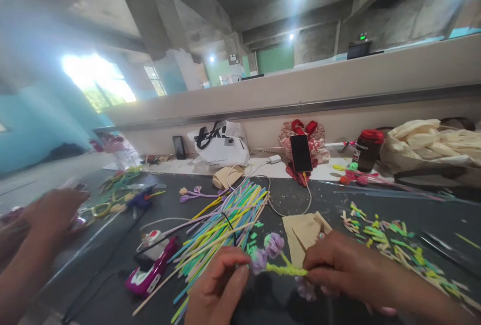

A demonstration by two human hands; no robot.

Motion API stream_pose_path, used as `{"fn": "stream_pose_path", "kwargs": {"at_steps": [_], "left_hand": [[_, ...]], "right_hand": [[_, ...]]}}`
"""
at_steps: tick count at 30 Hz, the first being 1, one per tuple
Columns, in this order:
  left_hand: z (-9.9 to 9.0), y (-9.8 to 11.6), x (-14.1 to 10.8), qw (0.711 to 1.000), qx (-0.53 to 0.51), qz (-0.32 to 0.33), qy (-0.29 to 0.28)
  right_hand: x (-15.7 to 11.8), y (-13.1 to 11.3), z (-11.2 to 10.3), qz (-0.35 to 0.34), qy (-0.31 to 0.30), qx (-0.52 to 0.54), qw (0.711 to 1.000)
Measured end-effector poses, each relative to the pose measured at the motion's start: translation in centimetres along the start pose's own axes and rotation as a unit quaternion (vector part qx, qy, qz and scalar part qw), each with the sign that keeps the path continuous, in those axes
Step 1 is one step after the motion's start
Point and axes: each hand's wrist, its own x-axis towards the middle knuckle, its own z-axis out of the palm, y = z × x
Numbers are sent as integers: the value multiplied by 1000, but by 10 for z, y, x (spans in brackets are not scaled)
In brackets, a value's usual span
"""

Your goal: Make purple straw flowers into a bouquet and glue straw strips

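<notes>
My right hand (343, 265) grips the lime-green fuzzy stem of a pipe-cleaner flower sprig (283, 269). Small lilac blooms (274, 245) sit on the sprig, and another one hangs below the stem by my right fingers. At the sprig's left end, the thumb and forefinger of my left hand (220, 285) close on the edge of a lilac bloom. Beyond the left hand lies a large bundle of coloured pipe cleaners (229, 222). A piece of tan paper (304, 232) lies just behind the sprig.
Several short pipe-cleaner pieces (398, 245) lie scattered on the right. A magenta hot-glue gun (152, 270) rests at left with its cord. A phone (301, 152) leans on a bag, its cable looping forward. Another person's hand (56, 212) works at far left.
</notes>
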Motion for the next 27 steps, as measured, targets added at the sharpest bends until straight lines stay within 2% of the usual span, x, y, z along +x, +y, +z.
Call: {"fn": "stream_pose_path", "kwargs": {"at_steps": [1, 3, 5, 7, 11, 13, 14, 16, 18, 21, 24, 27], "left_hand": [[-1, 11, 3, 995, 68, 66, -29], [1, 28, 10, 965, 177, 162, -107], [5, 39, 18, 938, 233, 225, -123], [9, 43, 24, 929, 255, 252, -90], [18, 42, 25, 944, 219, 247, -3], [25, 41, 23, 951, 193, 243, -2], [30, 42, 23, 951, 187, 245, -19], [40, 45, 26, 944, 195, 252, -87], [52, 48, 34, 927, 221, 241, -184], [67, 51, 52, 895, 256, 177, -318], [76, 50, 71, 867, 268, 107, -405], [80, 46, 86, 854, 231, 47, -463]], "right_hand": [[-2, -2, -2, -26, -6, -38, 999], [-3, -5, -2, -52, -8, -82, 995], [-4, -5, -1, -48, 0, -101, 994], [-5, -3, -1, -24, 12, -103, 994], [-3, 8, -8, 8, 58, -88, 994], [0, 13, -12, -2, 103, -118, 988], [2, 15, -14, -6, 120, -134, 984], [5, 16, -15, -7, 134, -154, 979], [6, 15, -15, -18, 131, -160, 978], [8, 11, -16, -41, 121, -137, 982], [8, 13, -19, -29, 100, -92, 990], [10, 20, -25, 17, 83, -43, 995]]}}
